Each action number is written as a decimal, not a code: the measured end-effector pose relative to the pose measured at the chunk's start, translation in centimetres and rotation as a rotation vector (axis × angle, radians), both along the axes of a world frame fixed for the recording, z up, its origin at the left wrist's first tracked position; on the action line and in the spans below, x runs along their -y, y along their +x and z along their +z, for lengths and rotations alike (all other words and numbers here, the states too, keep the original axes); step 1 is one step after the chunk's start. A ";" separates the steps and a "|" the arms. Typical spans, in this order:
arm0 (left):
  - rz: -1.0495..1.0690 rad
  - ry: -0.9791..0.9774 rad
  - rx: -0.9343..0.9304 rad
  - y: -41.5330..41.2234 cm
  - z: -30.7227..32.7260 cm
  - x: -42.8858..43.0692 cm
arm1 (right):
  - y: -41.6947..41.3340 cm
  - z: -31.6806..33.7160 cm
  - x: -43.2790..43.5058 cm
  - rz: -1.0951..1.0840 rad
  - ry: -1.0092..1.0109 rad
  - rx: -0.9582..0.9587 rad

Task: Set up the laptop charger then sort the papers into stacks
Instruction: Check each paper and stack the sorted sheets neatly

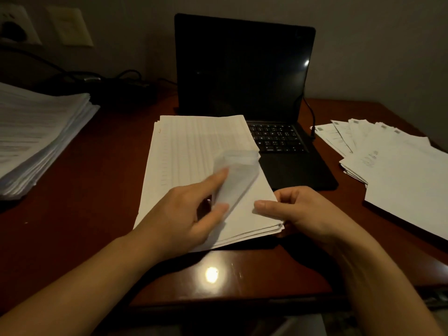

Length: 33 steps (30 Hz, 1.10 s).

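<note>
papers in three lots lie on a dark red-brown table [72, 214] in dim light. the middle stack [184, 151], lined sheets, sits near the front edge, and its far end lies over the left part of the keyboard of an open laptop [242, 69] whose screen is dark. the left hand [179, 214] holds the top sheet [238, 170], which curls up, blurred, between forefinger and thumb. the right hand [300, 209] grips the near right corner of the middle stack, thumb flat on top and fingers curled under the edge, so that the corner is raised slightly off the table.

a thick pile of printed pages [36, 132] rests at the left edge, well apart from the hands. toward the right edge, a fan of white sheets [400, 175] is spread out, each overlapping the next.

a black charger cable [311, 115] drops past the right side of the laptop screen to the right side of the base; whether it is plugged in cannot be told. more dark cords [131, 80] lie in shadow at the back left of the table. on the wall above that corner, a wall outlet [17, 25] carries a dark plug, with a pale switch plate [70, 26] just beside it. a spot of light [211, 275] glares on the polished wood near the front edge, between the two forearms.
</note>
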<state>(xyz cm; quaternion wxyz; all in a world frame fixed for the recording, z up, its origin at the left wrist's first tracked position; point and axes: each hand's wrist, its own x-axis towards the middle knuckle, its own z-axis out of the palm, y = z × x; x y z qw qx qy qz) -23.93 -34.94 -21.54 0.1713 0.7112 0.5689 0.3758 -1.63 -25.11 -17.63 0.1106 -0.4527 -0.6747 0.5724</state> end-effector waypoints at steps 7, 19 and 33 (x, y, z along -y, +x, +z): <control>0.054 0.024 -0.029 -0.3 0.1 0.0 | 0.6 0.3 0.0 0.048 -0.032 -0.011; -0.018 -0.164 0.056 -0.8 0.9 0.2 | 0.3 0.5 0.4 0.034 -0.021 -0.010; 0.027 -0.075 0.261 -1.2 1.4 0.4 | 0.7 0.4 0.0 0.069 -0.096 -0.050</control>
